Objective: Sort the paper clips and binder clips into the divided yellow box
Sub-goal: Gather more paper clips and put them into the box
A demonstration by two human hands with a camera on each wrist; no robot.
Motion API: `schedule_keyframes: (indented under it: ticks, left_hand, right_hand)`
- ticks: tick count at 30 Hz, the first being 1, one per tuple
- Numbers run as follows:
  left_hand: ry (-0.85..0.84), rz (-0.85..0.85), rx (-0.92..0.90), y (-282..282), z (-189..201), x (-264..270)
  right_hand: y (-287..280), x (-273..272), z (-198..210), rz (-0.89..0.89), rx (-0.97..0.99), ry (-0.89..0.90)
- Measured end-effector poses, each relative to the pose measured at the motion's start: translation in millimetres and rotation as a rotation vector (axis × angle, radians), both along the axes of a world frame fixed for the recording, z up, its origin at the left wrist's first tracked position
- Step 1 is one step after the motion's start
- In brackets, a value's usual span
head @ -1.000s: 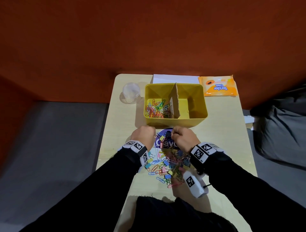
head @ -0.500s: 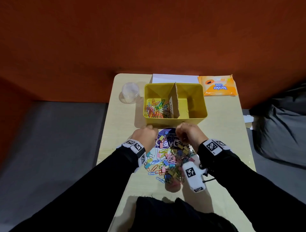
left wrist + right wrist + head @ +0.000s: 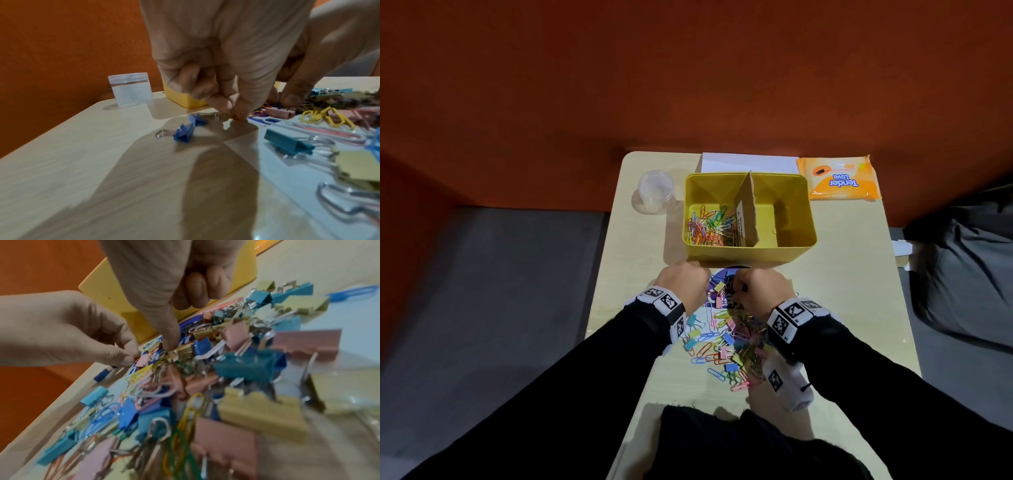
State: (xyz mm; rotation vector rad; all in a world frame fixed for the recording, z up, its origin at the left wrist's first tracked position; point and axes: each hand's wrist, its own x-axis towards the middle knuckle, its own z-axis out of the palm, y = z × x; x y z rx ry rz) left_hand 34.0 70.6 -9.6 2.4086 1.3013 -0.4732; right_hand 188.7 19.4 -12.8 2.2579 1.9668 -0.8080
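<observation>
Clips (image 3: 726, 337) lie heaped beneath both hands' fingers (image 3: 238, 112), before the yellow box (image 3: 750, 257).

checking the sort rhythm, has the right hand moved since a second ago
Yes, slightly. The right hand sits a little farther from the yellow divided plastic box than half a second ago, back near its position a second ago.

Long black sleeves (image 3: 592, 370) are worn on both arms. A white band printed with black-and-white square markers is strapped round each wrist (image 3: 666, 303), and a white marked camera unit (image 3: 787, 383) with a short black cable is hung under the right wrist.
</observation>
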Motion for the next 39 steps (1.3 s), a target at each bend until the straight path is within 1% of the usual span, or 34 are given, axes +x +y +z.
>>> schedule_keyframes:
  ticks: [5,7,9,11,15,17,19,24,27,29,31,34,36,38,39]
  left_hand:
    - [0.039,-0.025,-0.014,1.6,1.5,2.1]
    - [0.063,-0.046,-0.008,2.4,2.4,3.6]
    - [0.086,-0.07,0.002,2.3,2.8,4.5]
    - [0.09,-0.089,-0.004,1.3,2.9,4.0]
    - [0.041,-0.092,-0.032,-1.6,3.2,0.0]
    - [-0.028,-0.027,-0.074,-2.9,4.4,-3.5]
    - [-0.112,0.068,-0.135,-4.1,5.8,-7.7]
    - [-0.391,0.278,-0.327,-5.5,0.4,-16.1]
    - [-0.497,0.425,-0.399,-9.7,-3.1,-14.8]
    - [-0.513,0.483,-0.434,-12.9,-1.1,-11.2]
    - [-0.485,0.523,-0.487,-16.1,4.5,-6.2]
    - [-0.514,0.682,-0.659,-18.8,10.5,0.8]
    - [-0.535,0.752,-0.749,-19.5,14.1,7.2]
    - [-0.53,0.786,-0.752,-19.2,15.4,14.5]
    - [-0.526,0.769,-0.696,-18.8,14.4,17.7]
  right_hand:
    - [3.4,-3.3,-0.8,0.092,-0.083,-0.006]
    - [2.0,-4.0,1.9,0.129,-0.084,-0.003]
    - [-1.5,-2.6,7.4,0.098,-0.074,0.038]
    - [-6.7,2.1,7.6,-0.04,-0.077,0.188]
    - [-12.7,21.4,-2.5,-0.451,-0.082,0.662]
    - [-10.7,27.9,-0.7,-0.604,-0.108,0.834]
    - [-6.8,31.0,5.5,-0.691,-0.106,0.956]
    - [-5.4,29.9,11.4,-0.806,-0.121,1.124]
    - [-8.0,30.9,12.4,-0.847,-0.16,1.277]
    - [-12.5,34.0,9.4,-0.867,-0.171,1.339]
    - [-17.5,38.5,5.9,-0.871,-0.18,1.403]
    - [-23.3,45.0,4.8,-0.891,-0.191,1.502]
    - [-24.8,46.7,6.9,-0.901,-0.207,1.537]
    - [-23.9,46.3,10.0,-0.928,-0.233,1.546]
    - [-23.0,46.0,12.0,-0.939,-0.244,1.512]
